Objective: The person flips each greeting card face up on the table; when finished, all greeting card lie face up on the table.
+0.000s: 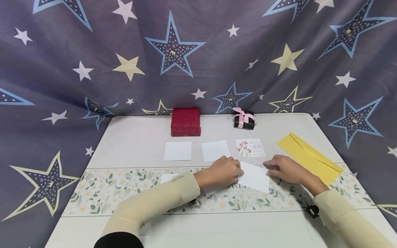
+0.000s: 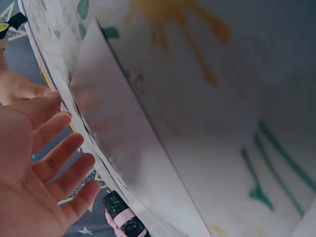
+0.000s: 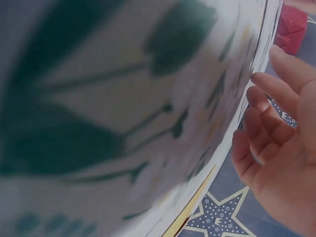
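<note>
White card point(image 1: 255, 177) right of lower centre looks light, kinda stiff; I'd pinch opposite edges. Left hand point(image 1: 225, 171) and right hand point(image 1: 286, 168) look loosely spread, pinching nothing.

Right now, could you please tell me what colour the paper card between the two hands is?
The paper card is white, showing best in the head view.

The card point(image 1: 255, 176) is white, the flowered card point(image 1: 257, 151) pink-printed, the envelope point(image 1: 305, 155) yellow, the larger box point(image 1: 185, 122) red, the ribboned box point(image 1: 249, 125) black-and-pink; flowers point(image 1: 102, 193) band the white desk point(image 1: 242, 230), stars point(image 1: 175, 46) the grey curtain point(image 1: 211, 20).
</note>
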The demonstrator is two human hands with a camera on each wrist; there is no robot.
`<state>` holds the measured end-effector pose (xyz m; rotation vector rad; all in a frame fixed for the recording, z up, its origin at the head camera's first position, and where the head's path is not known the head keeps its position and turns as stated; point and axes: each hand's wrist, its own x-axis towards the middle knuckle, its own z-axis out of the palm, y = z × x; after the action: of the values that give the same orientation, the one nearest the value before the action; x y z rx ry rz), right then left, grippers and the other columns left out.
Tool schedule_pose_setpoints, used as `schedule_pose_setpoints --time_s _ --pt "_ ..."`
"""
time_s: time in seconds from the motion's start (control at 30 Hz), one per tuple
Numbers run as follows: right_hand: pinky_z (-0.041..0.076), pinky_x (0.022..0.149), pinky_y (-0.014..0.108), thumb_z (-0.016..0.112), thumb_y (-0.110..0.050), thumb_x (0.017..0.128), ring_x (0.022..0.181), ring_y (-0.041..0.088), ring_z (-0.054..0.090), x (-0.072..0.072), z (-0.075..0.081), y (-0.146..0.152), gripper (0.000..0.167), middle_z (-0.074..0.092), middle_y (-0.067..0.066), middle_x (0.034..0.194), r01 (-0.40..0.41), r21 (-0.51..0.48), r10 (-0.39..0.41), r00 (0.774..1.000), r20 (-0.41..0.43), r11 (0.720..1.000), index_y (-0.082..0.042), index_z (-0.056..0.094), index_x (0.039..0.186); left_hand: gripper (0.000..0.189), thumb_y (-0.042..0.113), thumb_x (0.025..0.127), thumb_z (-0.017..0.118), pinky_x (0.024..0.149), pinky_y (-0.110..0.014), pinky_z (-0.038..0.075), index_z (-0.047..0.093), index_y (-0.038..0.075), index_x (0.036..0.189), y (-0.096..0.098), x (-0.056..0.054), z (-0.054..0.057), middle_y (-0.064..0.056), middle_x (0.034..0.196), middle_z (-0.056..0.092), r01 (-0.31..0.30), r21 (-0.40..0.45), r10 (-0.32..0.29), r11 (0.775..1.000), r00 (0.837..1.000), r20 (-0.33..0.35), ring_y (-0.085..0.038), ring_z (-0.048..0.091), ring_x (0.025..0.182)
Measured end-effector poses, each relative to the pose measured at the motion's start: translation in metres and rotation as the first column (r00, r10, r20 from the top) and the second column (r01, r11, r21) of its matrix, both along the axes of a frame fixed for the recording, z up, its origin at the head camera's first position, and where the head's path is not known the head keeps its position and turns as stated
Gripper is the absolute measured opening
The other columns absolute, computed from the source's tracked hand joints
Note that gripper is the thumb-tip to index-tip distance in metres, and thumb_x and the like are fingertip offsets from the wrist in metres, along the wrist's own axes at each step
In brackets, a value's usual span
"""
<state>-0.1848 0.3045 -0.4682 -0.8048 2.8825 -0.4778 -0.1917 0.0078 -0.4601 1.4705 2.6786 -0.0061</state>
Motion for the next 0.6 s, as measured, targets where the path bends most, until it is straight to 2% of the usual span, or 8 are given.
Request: schedule_pose_setpoints --time_s 0.2,0.37,0.6 --pt "0.043 0.067 0.025 0.079 -0.025 0.089 0.077 0.006 0.05 0.007 0.0 0.003 0.042 0.066 -0.002 0.091 0.037 0.006 -0.037 0.999 0.019 0.999 -0.002 0.072 0.124 0.029 0.041 0.1 0.064 0.094 -0.033 0.05 0.071 0.033 0.127 0.009 0.004 -0.001 0.008 0.126 0.069 0.006 -0.064 -0.01 0.998 0.998 -0.059 -0.013 0.063 0.113" --pt "0.043 0.068 0.024 0.078 -0.025 0.09 0.079 0.007 0.051 0.012 -0.002 0.004 0.045 0.066 -0.001 0.095 0.06 0.005 -0.06 0.997 0.055 0.998 -0.001 0.07 0.126 0.026 0.042 0.098 0.066 0.088 -0.032 0.052 0.075 0.031 0.119 0.016 0.006 -0.001 0.006 0.116 0.071 0.006 -0.108 -0.017 0.994 0.994 -0.106 -0.013 0.063 0.104" --pt "0.043 0.066 0.023 0.078 -0.022 0.089 0.076 0.004 0.05 0.016 0.001 0.003 0.04 0.066 -0.003 0.092 0.062 -0.041 -0.059 0.995 0.077 0.997 0.0 0.073 0.122 0.027 0.044 0.095 0.069 0.088 -0.032 0.053 0.076 0.032 0.117 0.017 0.005 -0.003 0.005 0.109 0.071 0.013 -0.097 -0.024 0.995 0.993 -0.115 -0.013 0.064 0.099"
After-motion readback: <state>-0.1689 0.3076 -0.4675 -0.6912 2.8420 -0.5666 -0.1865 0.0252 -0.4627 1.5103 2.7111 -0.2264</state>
